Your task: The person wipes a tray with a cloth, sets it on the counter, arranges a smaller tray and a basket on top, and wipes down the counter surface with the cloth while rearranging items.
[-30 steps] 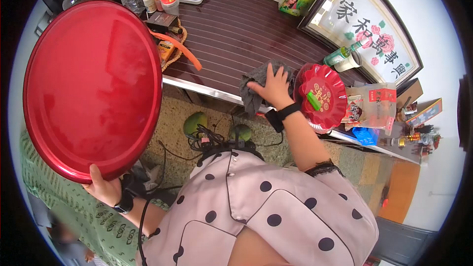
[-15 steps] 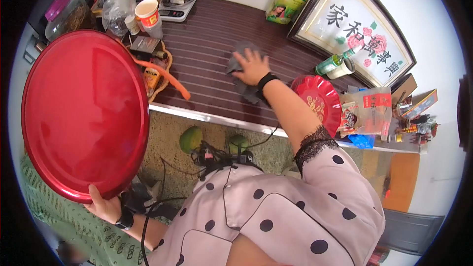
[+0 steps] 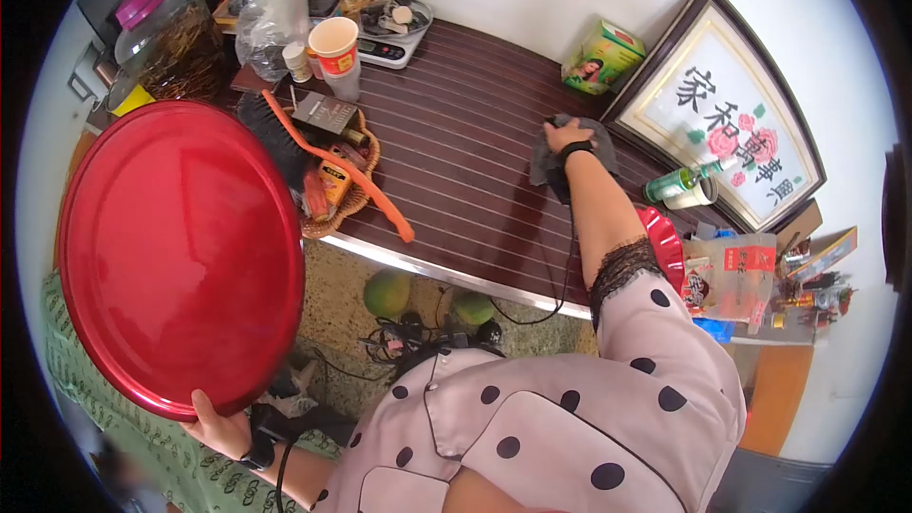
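My left hand (image 3: 220, 429) grips the lower rim of a large round red tray (image 3: 185, 256), thumb over its front and the other fingers behind it. The tray is tilted up at the left, off the table. Far across the dark striped table (image 3: 456, 152), my right hand (image 3: 570, 135) is closed on a crumpled grey cloth (image 3: 549, 169) lying on the surface. The cloth is near the lower left corner of a framed calligraphy picture (image 3: 717, 128). My right forearm partly covers a red scalloped plate (image 3: 667, 245).
Beside the tray, a wicker basket (image 3: 369, 157) holds small items and an orange-handled brush (image 3: 347, 169). A paper cup (image 3: 336, 46), a scale (image 3: 388, 49) and a jar (image 3: 173, 43) stand behind. A green box (image 3: 602, 57), a green bottle (image 3: 670, 186) and plastic packets (image 3: 731, 275) are on the right.
My right hand and the grey cloth have moved right and toward the back of the table. The view has shifted; my left hand still holds the tray.
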Tool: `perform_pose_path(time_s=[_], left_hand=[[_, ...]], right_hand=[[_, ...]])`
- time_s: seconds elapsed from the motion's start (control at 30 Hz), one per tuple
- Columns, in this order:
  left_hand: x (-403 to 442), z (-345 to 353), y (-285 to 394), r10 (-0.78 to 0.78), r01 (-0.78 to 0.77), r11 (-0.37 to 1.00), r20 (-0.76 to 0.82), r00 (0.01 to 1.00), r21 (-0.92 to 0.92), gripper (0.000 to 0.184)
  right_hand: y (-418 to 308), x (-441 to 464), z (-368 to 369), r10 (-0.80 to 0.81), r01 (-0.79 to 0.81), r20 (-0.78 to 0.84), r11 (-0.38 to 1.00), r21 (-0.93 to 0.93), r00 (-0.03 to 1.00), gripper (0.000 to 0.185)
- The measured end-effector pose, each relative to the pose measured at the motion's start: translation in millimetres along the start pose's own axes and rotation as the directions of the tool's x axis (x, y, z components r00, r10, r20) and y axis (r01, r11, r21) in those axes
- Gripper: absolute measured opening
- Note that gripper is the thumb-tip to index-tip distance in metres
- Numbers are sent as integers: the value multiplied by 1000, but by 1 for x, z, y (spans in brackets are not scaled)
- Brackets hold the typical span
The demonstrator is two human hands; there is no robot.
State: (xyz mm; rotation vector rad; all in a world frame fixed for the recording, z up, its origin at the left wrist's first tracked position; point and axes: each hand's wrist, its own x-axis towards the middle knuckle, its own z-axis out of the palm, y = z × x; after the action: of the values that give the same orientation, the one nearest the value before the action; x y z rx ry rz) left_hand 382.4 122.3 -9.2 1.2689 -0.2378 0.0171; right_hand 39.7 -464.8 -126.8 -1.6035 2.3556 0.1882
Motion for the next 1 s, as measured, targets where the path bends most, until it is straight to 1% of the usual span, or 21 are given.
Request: perform_pose_path(time_s=[0.03, 0.1, 0.13, 0.17, 0.2, 0.23, 0.3, 0.37, 0.43, 0.5, 0.53, 0.57, 0.63, 0.7, 0.77, 0.83, 0.87, 0.9, 0.93, 0.97, 1.0], left_hand=[[1, -1, -1, 13, -12, 999, 33, 999, -33, 59], [3, -6, -3, 3, -2, 999, 32, 999, -45, 59], [3, -10, -3, -13, 15, 999, 43, 999, -49, 58], [4, -12, -3, -17, 19, 999, 40, 999, -37, 58], [5, -13, -2, -24, 24, 1000, 28, 999, -19, 58], [5, -13, -1, -28, 28, 1000, 14, 1000, -7, 58], [5, -9, -1, -3, 3, 1000, 31, 1000, -13, 57], [7, -3, -2, 31, -29, 999, 46, 998, -28, 57], [9, -1, -2, 40, -30, 995, 105, 994, -100, 57], [10, 1, 0, 45, -41, 997, 61, 997, -60, 61], [10, 2, 0, 66, -60, 995, 66, 996, -85, 63], [9, 2, -1, 86, -78, 991, 67, 994, -112, 65], [8, -4, -1, 84, -77, 990, 60, 995, -117, 66], [4, -13, 1, 81, -74, 990, 55, 995, -120, 66], [0, -20, 2, 31, -36, 998, -89, 996, -53, 67], [-3, -32, 3, 53, -54, 998, -87, 995, -11, 67], [-5, -32, 5, 44, -43, 999, -147, 988, 8, 68], [-7, -33, 8, 36, -31, 999, -206, 978, 25, 70], [-8, -44, 12, 29, -23, 999, -178, 984, 36, 69], [-7, -56, 10, 31, -24, 998, -159, 987, 50, 69], [-7, -71, 11, 22, -14, 998, -118, 993, 65, 65]], right_hand=[[-20, -5, 4, -102, 100, -26, 993, -63, 994, 90], [-62, -18, 13, -275, 270, -31, 956, -113, 961, 87], [-79, -42, 10, -364, 360, -27, 929, -86, 931, 81], [-91, -70, 5, -445, 443, -18, 895, -58, 895, 76], [-97, -88, 12, -578, 573, -21, 813, -100, 816, 75], [-101, -102, 19, -699, 690, -23, 710, -141, 714, 75], [-92, -136, 38, -886, 864, -42, 460, -207, 461, 75], [-66, -185, 40, -981, 965, 57, 170, -199, 184, 77], [-31, -228, 44, -982, 980, 157, -131, -150, -108, 77], [3, -240, 49, -883, 910, 281, -409, -64, -377, 76], [10, -235, 44, -855, 889, 285, -457, -22, -433, 73], [10, -224, 36, -851, 886, 288, -463, -22, -438, 73], [-6, -187, 16, -909, 931, 318, -329, -157, -268, 71], [-26, -127, 5, -984, 977, 179, -26, -213, 13, 71], [-45, -55, 0, -941, 923, 78, 305, -235, 331, 69], [-66, 22, 8, -847, 829, 29, 513, -222, 531, 68], [-83, 40, 9, -854, 834, 20, 504, -225, 521, 68], [-100, 55, 9, -768, 755, 29, 622, -208, 640, 68], [-118, 66, 7, -666, 660, 42, 727, -191, 745, 68], [-153, 72, 6, -685, 678, 35, 711, -187, 728, 68], [-175, 68, 5, -642, 635, 23, 752, -174, 767, 67]])
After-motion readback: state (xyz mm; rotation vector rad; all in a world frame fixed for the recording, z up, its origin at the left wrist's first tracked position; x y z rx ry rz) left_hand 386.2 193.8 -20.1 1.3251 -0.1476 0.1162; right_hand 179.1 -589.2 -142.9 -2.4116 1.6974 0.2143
